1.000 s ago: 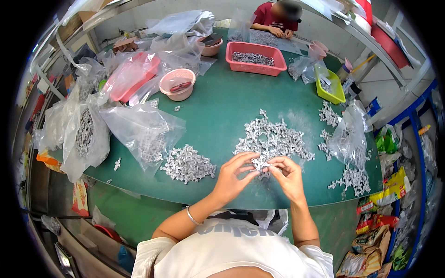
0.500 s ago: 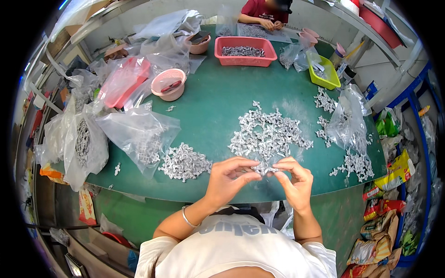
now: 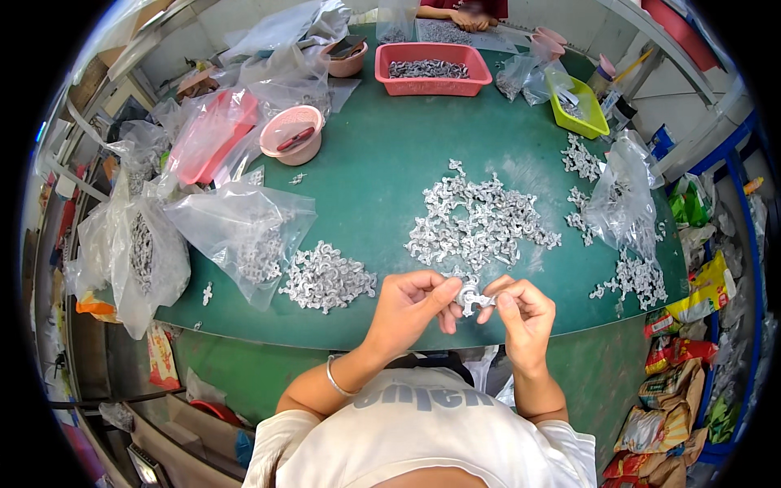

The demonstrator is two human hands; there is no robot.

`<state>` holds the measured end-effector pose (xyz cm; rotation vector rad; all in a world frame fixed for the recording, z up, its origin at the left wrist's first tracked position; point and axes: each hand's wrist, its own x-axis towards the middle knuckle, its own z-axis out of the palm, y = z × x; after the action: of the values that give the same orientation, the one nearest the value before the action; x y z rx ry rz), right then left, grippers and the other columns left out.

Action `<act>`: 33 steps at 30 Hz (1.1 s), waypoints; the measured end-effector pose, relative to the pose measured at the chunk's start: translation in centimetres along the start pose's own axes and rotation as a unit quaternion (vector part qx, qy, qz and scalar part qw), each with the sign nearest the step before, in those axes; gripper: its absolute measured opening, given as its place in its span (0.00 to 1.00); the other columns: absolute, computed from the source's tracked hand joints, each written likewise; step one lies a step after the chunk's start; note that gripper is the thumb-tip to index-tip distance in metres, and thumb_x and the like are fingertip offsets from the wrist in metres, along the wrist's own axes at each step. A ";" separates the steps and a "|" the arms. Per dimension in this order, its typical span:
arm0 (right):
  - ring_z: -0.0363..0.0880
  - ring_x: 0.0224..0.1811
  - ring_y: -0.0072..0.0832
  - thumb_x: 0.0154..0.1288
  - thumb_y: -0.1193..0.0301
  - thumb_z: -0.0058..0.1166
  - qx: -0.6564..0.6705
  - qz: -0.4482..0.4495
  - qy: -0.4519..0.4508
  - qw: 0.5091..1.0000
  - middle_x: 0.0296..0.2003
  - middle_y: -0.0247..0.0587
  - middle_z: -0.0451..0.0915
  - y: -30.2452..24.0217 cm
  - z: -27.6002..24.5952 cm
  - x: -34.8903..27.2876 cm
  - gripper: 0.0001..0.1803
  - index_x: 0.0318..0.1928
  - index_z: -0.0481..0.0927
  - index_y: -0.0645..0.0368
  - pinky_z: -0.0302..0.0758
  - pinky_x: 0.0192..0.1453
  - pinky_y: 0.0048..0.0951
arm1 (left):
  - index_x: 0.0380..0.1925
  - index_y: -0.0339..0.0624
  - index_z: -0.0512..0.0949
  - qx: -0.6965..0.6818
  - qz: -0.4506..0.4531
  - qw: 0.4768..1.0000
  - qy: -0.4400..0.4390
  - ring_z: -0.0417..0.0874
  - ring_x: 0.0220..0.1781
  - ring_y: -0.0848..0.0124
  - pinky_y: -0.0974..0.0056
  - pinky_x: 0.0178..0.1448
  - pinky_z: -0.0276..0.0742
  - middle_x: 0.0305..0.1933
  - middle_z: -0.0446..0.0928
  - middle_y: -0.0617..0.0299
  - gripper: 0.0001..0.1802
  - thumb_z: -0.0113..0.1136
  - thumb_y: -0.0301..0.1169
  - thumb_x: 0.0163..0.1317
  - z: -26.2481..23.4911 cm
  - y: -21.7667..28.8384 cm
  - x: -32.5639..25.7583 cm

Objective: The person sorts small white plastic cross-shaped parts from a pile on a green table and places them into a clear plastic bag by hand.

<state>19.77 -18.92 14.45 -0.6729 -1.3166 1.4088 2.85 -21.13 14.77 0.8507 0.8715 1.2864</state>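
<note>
A: Two heaps of small grey metal parts lie on the green counter [image 3: 390, 171]: a large scattered heap [image 3: 480, 224] past the hands and a smaller, tighter heap [image 3: 327, 278] to the left of them. A third, looser scatter [image 3: 634, 276] lies at the right edge.

B: Containers?

A: One red tray [image 3: 433, 68] of grey parts at the far side, one yellow-green tray [image 3: 579, 114] to its right, one pink bowl [image 3: 292, 135] left of centre. Clear plastic bags: one [image 3: 236, 228] just beside the smaller heap, one bulging bag [image 3: 134, 260] at the left edge, one [image 3: 622, 195] on the right. Nothing lies between the hands and the heaps.

B: Hand pose?

A: Both forearms enter from the lower edge and meet over the near rim of the counter. The left hand [image 3: 407, 305] is curled, thumb and fingertips pinched on one small metal part [image 3: 470, 298]. The right hand [image 3: 525, 313] is closed in a loose fist, its fingertips gripping the same part from the other side.

B: Location of the part?

A: Held between the two hands, above the near edge, just short of the large heap. Another person's hands [image 3: 465, 18] rest at the far end.
</note>
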 end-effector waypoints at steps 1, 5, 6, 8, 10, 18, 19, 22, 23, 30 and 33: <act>0.75 0.27 0.25 0.63 0.78 0.47 -0.001 -0.003 0.000 1.000 0.30 0.46 0.75 0.0 0.0 0.0 0.06 0.30 0.73 0.70 0.72 0.34 0.24 | 0.26 0.32 0.76 -0.003 0.001 1.000 0.000 0.76 0.18 0.76 0.72 0.23 0.72 0.22 0.77 0.58 0.12 0.54 0.30 0.61 0.0 0.0 0.1; 0.75 0.26 0.24 0.63 0.77 0.47 -0.026 -0.040 0.007 0.999 0.30 0.47 0.74 0.3 0.0 0.0 0.06 0.31 0.72 0.69 0.71 0.33 0.23 | 0.26 0.32 0.76 -0.008 0.012 1.000 -0.004 0.75 0.19 0.76 0.72 0.23 0.72 0.22 0.77 0.58 0.11 0.54 0.30 0.61 0.2 -0.2 0.3; 0.74 0.26 0.24 0.63 0.77 0.47 -0.031 -0.053 0.008 0.998 0.30 0.47 0.74 0.3 0.0 0.0 0.06 0.31 0.72 0.69 0.71 0.33 0.23 | 0.26 0.32 0.76 -0.008 0.016 1.000 -0.007 0.75 0.19 0.76 0.73 0.24 0.72 0.22 0.77 0.58 0.11 0.54 0.30 0.61 0.2 -0.2 0.4; 0.74 0.26 0.24 0.63 0.76 0.47 -0.042 -0.078 0.009 0.996 0.30 0.47 0.74 0.3 0.0 -0.2 0.06 0.32 0.72 0.69 0.71 0.32 0.23 | 0.26 0.32 0.76 -0.010 0.012 1.000 -0.013 0.75 0.19 0.77 0.73 0.23 0.71 0.22 0.76 0.59 0.11 0.54 0.30 0.61 0.4 -0.2 0.5; 0.74 0.25 0.24 0.63 0.76 0.47 -0.046 -0.091 0.014 0.995 0.29 0.48 0.74 0.3 0.0 -0.3 0.06 0.31 0.71 0.69 0.71 0.31 0.23 | 0.26 0.32 0.76 -0.010 0.009 1.000 -0.017 0.75 0.18 0.77 0.73 0.23 0.71 0.21 0.76 0.59 0.11 0.54 0.30 0.61 0.5 -0.1 0.5; 0.74 0.27 0.27 0.58 0.78 0.52 -0.064 -0.117 0.021 0.991 0.26 0.47 0.75 0.2 0.2 -0.8 0.05 0.30 0.72 0.68 0.71 0.30 0.24 | 0.20 0.35 0.74 -0.007 0.001 1.000 -0.020 0.72 0.16 0.78 0.74 0.20 0.67 0.18 0.74 0.62 0.14 0.54 0.32 0.62 1.0 -0.2 0.9; 0.74 0.28 0.28 0.57 0.79 0.54 -0.055 -0.112 0.020 0.992 0.25 0.47 0.75 0.1 0.3 -0.9 0.05 0.30 0.72 0.67 0.71 0.30 0.24 | 0.20 0.35 0.74 -0.010 -0.006 1.000 -0.018 0.72 0.15 0.79 0.74 0.20 0.66 0.18 0.74 0.62 0.14 0.54 0.32 0.62 1.0 -0.2 0.9; 0.74 0.28 0.30 0.50 0.81 0.59 -0.051 -0.101 -0.001 0.994 0.25 0.45 0.76 0.3 0.2 -1.0 0.07 0.29 0.73 0.67 0.71 0.33 0.27 | 0.19 0.35 0.74 -0.018 -0.025 0.999 -0.010 0.70 0.14 0.79 0.75 0.18 0.63 0.17 0.73 0.62 0.15 0.53 0.32 0.62 1.1 -0.2 1.0; 0.74 0.29 0.31 0.48 0.81 0.61 -0.053 -0.098 -0.010 0.994 0.25 0.45 0.77 0.4 0.1 -1.1 0.09 0.29 0.74 0.67 0.71 0.33 0.28 | 0.19 0.35 0.74 -0.018 -0.030 0.999 -0.004 0.70 0.13 0.79 0.75 0.17 0.62 0.18 0.74 0.61 0.15 0.53 0.31 0.62 1.2 -0.1 1.0; 0.75 0.28 0.32 0.41 0.81 0.67 -0.090 -0.121 -0.085 0.985 0.25 0.44 0.77 0.2 -0.1 -0.9 0.14 0.29 0.75 0.67 0.70 0.34 0.29 | 0.20 0.33 0.76 -0.012 -0.042 0.999 0.000 0.68 0.12 0.79 0.75 0.14 0.59 0.18 0.75 0.59 0.13 0.53 0.30 0.62 1.3 0.2 1.0; 0.75 0.28 0.32 0.41 0.81 0.66 -0.095 -0.118 -0.079 0.985 0.25 0.44 0.77 0.1 -0.2 -0.9 0.13 0.29 0.75 0.67 0.70 0.34 0.29 | 0.21 0.33 0.76 -0.009 -0.046 0.999 -0.001 0.69 0.13 0.79 0.75 0.14 0.60 0.19 0.75 0.59 0.13 0.53 0.30 0.62 1.4 0.3 1.0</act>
<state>20.14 -19.64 14.10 -0.5173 -1.6151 1.1731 4.07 -20.12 15.57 0.7879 0.8870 1.2115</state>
